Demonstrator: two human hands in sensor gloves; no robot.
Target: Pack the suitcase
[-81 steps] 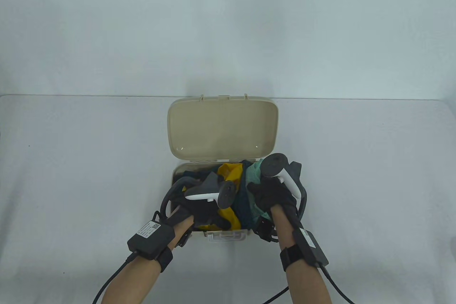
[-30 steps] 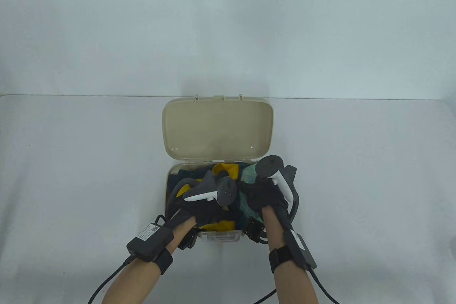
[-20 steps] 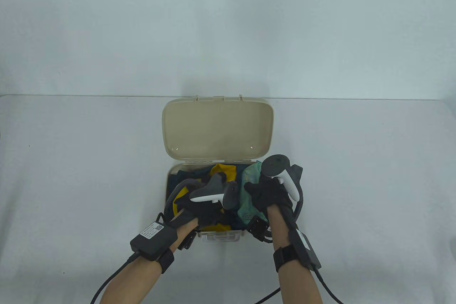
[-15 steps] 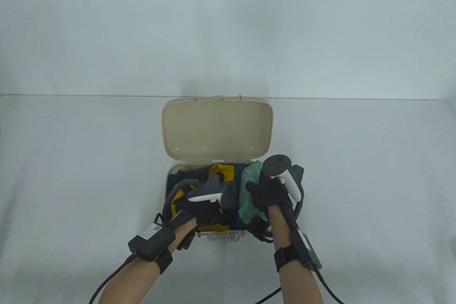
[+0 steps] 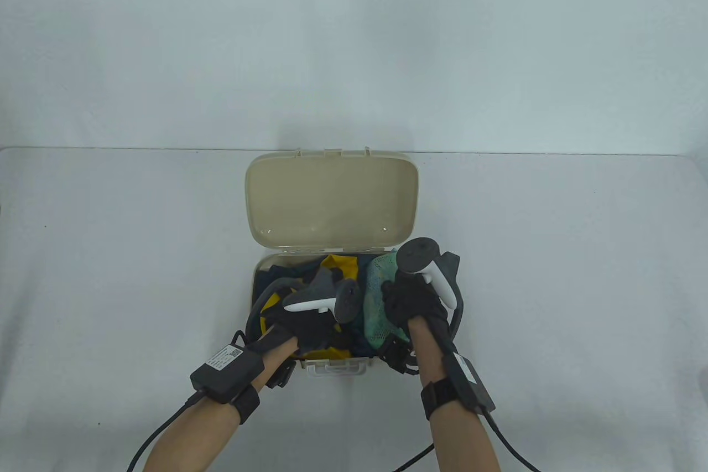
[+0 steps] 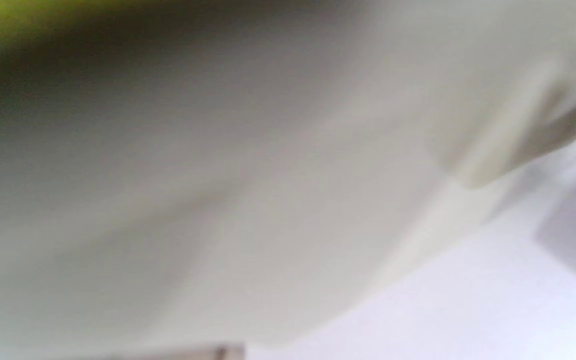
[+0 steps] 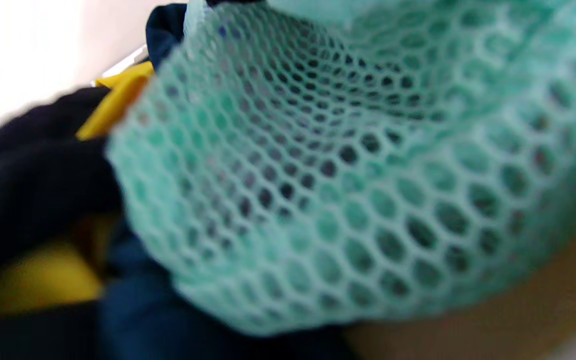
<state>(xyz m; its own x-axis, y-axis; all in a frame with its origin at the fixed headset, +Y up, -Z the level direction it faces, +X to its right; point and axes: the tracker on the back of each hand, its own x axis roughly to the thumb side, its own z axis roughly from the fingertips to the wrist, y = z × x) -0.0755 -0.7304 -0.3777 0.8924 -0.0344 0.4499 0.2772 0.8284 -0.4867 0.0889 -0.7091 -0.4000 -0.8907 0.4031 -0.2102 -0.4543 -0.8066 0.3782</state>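
Observation:
A beige suitcase lies open near the table's front, its lid standing up behind. Inside are a yellow cloth, dark blue cloth and a green mesh bag. My left hand presses down on the yellow cloth at the left of the case; its fingers are hidden. My right hand grips the mesh bag at the right side. The right wrist view shows the mesh bag close up, beside the yellow cloth and the blue cloth. The left wrist view shows only a blurred suitcase wall.
The suitcase's front latch faces me between my wrists. The white table stretches to both sides, with a pale wall behind it. Cables trail from both wrists to the front edge.
The suitcase and both hands have shifted a little to the left. More of the green mesh bag shows under my right hand than a second ago.

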